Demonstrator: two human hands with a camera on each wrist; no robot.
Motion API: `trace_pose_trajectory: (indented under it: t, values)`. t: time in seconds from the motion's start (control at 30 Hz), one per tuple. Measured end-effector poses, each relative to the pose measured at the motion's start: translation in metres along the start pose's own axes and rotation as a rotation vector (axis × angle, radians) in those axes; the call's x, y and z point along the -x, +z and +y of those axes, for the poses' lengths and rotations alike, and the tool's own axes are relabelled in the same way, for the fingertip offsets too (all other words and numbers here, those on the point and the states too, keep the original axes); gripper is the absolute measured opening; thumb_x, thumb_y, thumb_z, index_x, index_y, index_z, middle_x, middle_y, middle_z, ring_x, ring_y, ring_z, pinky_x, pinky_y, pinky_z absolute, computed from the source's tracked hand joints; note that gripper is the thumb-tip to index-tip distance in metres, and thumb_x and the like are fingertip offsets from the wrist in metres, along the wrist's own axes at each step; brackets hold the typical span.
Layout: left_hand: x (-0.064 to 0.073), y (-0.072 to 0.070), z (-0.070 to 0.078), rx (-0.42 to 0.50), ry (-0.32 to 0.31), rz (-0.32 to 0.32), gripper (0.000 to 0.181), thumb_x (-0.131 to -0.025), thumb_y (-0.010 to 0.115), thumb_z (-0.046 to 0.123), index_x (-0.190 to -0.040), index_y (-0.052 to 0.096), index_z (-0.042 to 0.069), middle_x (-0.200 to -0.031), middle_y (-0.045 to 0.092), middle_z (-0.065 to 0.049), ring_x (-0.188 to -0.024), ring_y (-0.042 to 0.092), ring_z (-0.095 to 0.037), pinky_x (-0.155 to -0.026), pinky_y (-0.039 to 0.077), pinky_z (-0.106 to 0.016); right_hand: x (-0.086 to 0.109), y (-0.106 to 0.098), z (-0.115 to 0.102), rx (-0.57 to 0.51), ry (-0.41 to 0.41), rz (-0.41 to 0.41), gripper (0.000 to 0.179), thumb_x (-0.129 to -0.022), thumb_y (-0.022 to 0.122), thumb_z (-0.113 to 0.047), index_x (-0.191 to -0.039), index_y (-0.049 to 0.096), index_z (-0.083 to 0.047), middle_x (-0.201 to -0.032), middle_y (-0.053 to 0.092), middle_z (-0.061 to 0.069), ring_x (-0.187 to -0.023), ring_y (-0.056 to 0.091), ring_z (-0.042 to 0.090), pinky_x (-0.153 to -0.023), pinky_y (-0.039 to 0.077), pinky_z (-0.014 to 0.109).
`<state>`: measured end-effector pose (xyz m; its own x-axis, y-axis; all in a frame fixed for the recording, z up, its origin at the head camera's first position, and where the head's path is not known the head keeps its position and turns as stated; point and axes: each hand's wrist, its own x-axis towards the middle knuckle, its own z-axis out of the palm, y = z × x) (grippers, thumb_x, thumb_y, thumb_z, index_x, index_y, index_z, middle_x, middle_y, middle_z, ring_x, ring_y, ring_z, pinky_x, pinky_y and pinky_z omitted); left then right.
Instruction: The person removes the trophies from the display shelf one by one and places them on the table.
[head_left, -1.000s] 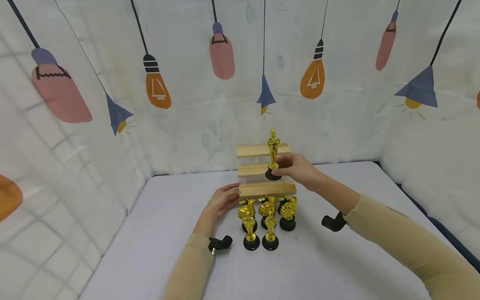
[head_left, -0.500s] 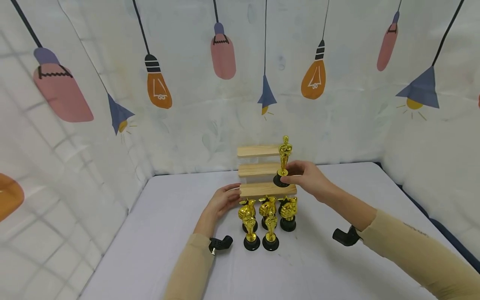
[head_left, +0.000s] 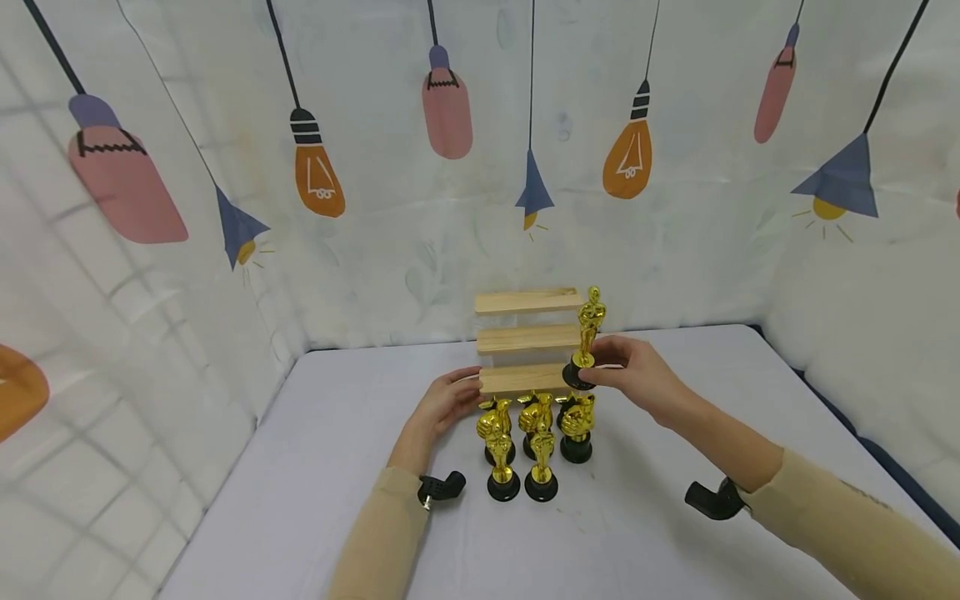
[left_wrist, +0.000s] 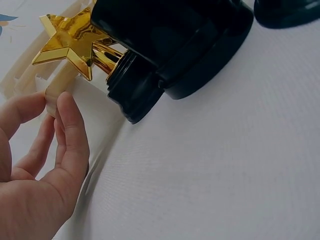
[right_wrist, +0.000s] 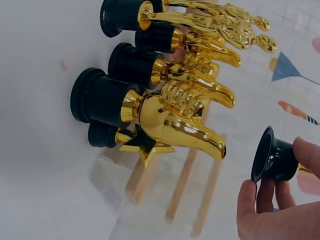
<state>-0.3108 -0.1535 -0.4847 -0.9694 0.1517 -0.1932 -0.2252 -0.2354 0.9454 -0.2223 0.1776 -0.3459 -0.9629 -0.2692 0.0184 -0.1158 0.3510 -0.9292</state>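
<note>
My right hand (head_left: 637, 372) holds a gold figure trophy (head_left: 590, 327) upright by its black base (right_wrist: 274, 156), in front of the right ends of the shelf boards. My left hand (head_left: 444, 400) pinches the left end of the lowest board of a wooden tiered rack (head_left: 525, 380); the board's end shows between its fingertips in the left wrist view. Just in front of the rack stand gold thumbs-up trophies (right_wrist: 180, 117) in a row, with star trophies (left_wrist: 72, 42) behind them. Nearest the person are two more figure trophies (head_left: 542, 463).
A white cloth covers the table (head_left: 315, 467). Behind it hangs a pale curtain (head_left: 375, 275) printed with lamps and bulbs. The upper boards (head_left: 528, 338) of the rack stand close to that curtain. Each wrist wears a black camera (head_left: 442, 486).
My right hand has moved right and toward the person with the figure trophy, from in front of the upper boards to the right end of the lowest board. The left hand stays put.
</note>
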Motion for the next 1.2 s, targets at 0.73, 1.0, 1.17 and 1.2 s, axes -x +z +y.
trace_pose_trajectory:
  t: [0.73, 1.0, 1.17, 1.2]
  values:
    - [0.001, 0.002, 0.0, 0.003, -0.014, 0.017, 0.049, -0.098, 0.068, 0.003, -0.145, 0.054, -0.001, -0.131, 0.062, -0.022, -0.1, 0.07, -0.02, -0.085, 0.059, -0.031, 0.036, -0.002, 0.021, -0.034, -0.036, -0.024, 0.045, -0.093, 0.079, -0.021, -0.127, 0.061, 0.003, -0.121, 0.064, 0.014, -0.118, 0.062, 0.031, -0.094, 0.055, 0.035]
    - [0.0, 0.0, -0.001, 0.008, -0.016, 0.011, 0.05, -0.098, 0.068, 0.002, -0.145, 0.054, 0.0, -0.132, 0.061, -0.022, -0.102, 0.069, -0.021, -0.087, 0.059, -0.032, 0.047, 0.002, 0.033, -0.04, -0.016, -0.044, 0.046, -0.093, 0.079, -0.023, -0.127, 0.06, 0.003, -0.121, 0.065, 0.012, -0.118, 0.063, 0.03, -0.095, 0.055, 0.039]
    - [0.0, 0.001, -0.001, 0.011, -0.013, 0.002, 0.05, -0.098, 0.068, 0.002, -0.145, 0.053, -0.001, -0.131, 0.062, -0.022, -0.101, 0.069, -0.021, -0.086, 0.059, -0.032, 0.053, 0.004, 0.041, -0.07, -0.01, -0.071, 0.047, -0.093, 0.079, -0.018, -0.128, 0.06, 0.005, -0.122, 0.064, 0.014, -0.114, 0.064, 0.03, -0.092, 0.056, 0.034]
    - [0.0, 0.001, -0.001, 0.012, -0.012, -0.001, 0.049, -0.098, 0.068, 0.002, -0.145, 0.053, -0.002, -0.131, 0.062, -0.023, -0.101, 0.069, -0.021, -0.086, 0.059, -0.032, 0.054, 0.004, 0.042, -0.074, -0.012, -0.078, 0.047, -0.093, 0.079, -0.018, -0.129, 0.059, 0.006, -0.122, 0.064, 0.015, -0.114, 0.065, 0.03, -0.091, 0.057, 0.033]
